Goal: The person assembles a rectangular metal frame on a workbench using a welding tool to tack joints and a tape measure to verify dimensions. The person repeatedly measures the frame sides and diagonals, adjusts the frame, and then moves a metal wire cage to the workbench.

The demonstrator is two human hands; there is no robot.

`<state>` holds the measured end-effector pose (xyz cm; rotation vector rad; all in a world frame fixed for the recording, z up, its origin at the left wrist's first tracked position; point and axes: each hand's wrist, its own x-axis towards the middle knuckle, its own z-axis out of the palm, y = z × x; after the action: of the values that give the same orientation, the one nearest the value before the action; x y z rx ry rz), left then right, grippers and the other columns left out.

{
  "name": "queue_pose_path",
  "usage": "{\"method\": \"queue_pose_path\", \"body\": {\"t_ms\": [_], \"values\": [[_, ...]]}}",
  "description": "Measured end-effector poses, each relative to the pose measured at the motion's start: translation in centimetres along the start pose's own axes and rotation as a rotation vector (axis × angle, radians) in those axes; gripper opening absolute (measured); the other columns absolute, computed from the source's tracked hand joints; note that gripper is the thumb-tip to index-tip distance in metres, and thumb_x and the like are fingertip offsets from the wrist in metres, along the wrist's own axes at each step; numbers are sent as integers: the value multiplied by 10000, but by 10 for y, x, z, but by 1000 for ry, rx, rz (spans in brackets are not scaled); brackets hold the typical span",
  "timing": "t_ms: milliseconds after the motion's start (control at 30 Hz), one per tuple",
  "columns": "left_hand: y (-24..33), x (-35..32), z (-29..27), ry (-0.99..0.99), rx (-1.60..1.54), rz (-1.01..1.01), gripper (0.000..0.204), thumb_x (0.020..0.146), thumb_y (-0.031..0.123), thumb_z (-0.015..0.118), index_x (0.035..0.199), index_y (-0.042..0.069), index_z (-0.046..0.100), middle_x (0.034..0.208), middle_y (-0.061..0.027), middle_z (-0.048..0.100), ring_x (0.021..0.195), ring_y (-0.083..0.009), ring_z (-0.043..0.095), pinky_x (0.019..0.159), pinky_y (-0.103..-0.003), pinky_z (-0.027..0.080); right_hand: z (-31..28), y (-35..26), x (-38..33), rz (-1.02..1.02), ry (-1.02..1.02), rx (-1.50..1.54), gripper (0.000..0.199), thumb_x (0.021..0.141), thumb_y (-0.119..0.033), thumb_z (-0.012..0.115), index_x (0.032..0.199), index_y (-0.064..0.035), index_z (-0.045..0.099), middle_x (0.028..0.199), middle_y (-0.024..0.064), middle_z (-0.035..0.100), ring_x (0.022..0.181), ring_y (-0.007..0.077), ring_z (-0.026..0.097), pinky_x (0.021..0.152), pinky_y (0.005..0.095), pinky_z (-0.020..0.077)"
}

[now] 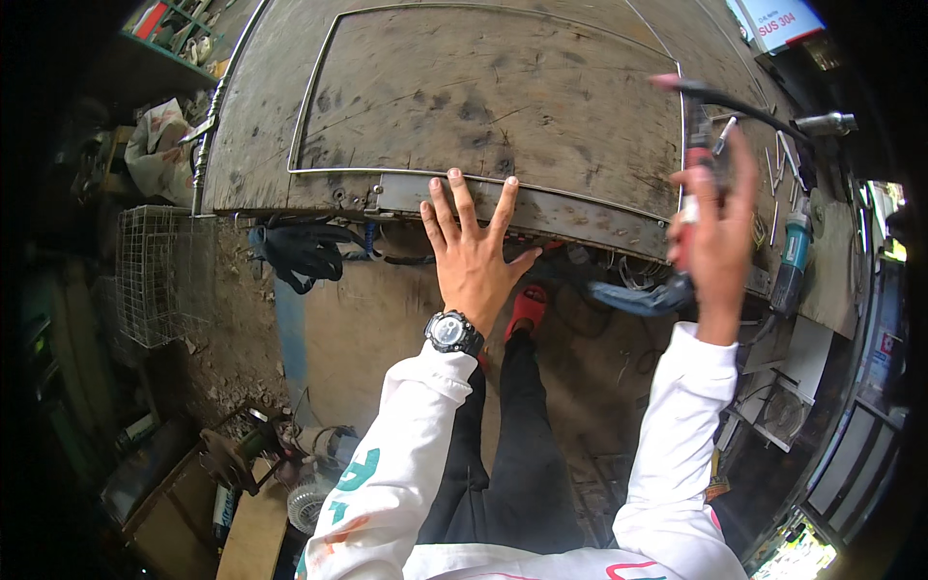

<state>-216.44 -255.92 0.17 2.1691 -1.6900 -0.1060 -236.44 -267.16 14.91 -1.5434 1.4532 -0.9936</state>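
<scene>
A thin metal rod frame [348, 171], bent into a rectangle, lies on the worn wooden tabletop [416, 87]. My left hand [474, 261], fingers spread, reaches the table's front edge. Its fingertips rest at the frame's near side, over the metal edge strip [570, 210]. My right hand [717, 232] is closed around a red and black TIG welding torch [694, 155], held upright near the frame's right side. The torch's pink nozzle [665, 81] is above the frame's right part, blurred. A dark blue cable sleeve [640, 298] hangs from the torch's lower end.
At the right lie a teal power grinder [795, 249] and several thin rods [775, 174]. Dark gloves [298, 251] hang under the front edge. A wire basket [150, 275] stands at the left. Machine parts [314, 454] clutter the lower-left floor.
</scene>
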Motion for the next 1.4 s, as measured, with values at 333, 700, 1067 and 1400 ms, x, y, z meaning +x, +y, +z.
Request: {"method": "queue_pose_path", "body": {"t_ms": [333, 700, 1067, 1400], "values": [[-3, -1, 5, 1, -13, -13, 1118, 720, 572, 901, 1668, 411, 330, 1722, -248, 173, 1593, -512, 153, 1282, -647, 177, 67, 30, -36, 374, -503, 67, 613, 1062, -235, 621, 1626, -217, 381, 877, 93, 679, 489, 88, 559, 398, 273, 450], [-2, 0, 4, -3, -17, -17, 1109, 726, 596, 892, 1667, 402, 337, 1718, -248, 181, 1588, -514, 167, 1281, -649, 170, 63, 21, -30, 345, -538, -40, 603, 1057, -256, 621, 1617, -215, 402, 865, 85, 661, 506, 84, 545, 407, 274, 448], [-3, 0, 5, -19, -2, -11, 1079, 755, 597, 876, 1668, 384, 343, 1718, -258, 162, 1593, -522, 133, 1280, -652, 159, 62, 19, -23, 248, -579, -62, 597, 1042, -233, 615, 1600, -170, 413, 764, 25, 602, 492, 103, 524, 415, 302, 445], [-3, -1, 8, 7, -12, 3, 1010, 776, 604, 859, 1640, 346, 403, 1700, -261, 207, 1583, -525, 157, 1279, -661, 156, 58, 18, -13, 212, -633, -120, 593, 1042, -249, 614, 1594, -154, 419, 697, 17, 583, 491, 111, 529, 417, 313, 445]]}}
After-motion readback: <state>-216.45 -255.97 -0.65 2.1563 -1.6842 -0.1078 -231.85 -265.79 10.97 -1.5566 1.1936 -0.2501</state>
